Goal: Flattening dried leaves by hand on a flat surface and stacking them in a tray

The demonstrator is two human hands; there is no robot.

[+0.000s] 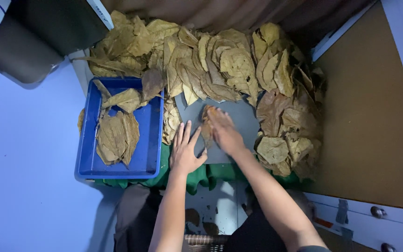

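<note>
Both forearms are bare from the wrist up, no sleeves in sight down there. No rings, watch or gloves on the left hand (pixel 186 151) or the right hand (pixel 224 132). At the right upper arm, a sliver of grey sleeve edge shows.

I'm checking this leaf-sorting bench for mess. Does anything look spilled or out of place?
Yes. A few dry brown leaves lie on the floor below the bench edge, apart from the big pile. One leaf juts over the blue tray's far rim. Otherwise nothing stands out.
</note>
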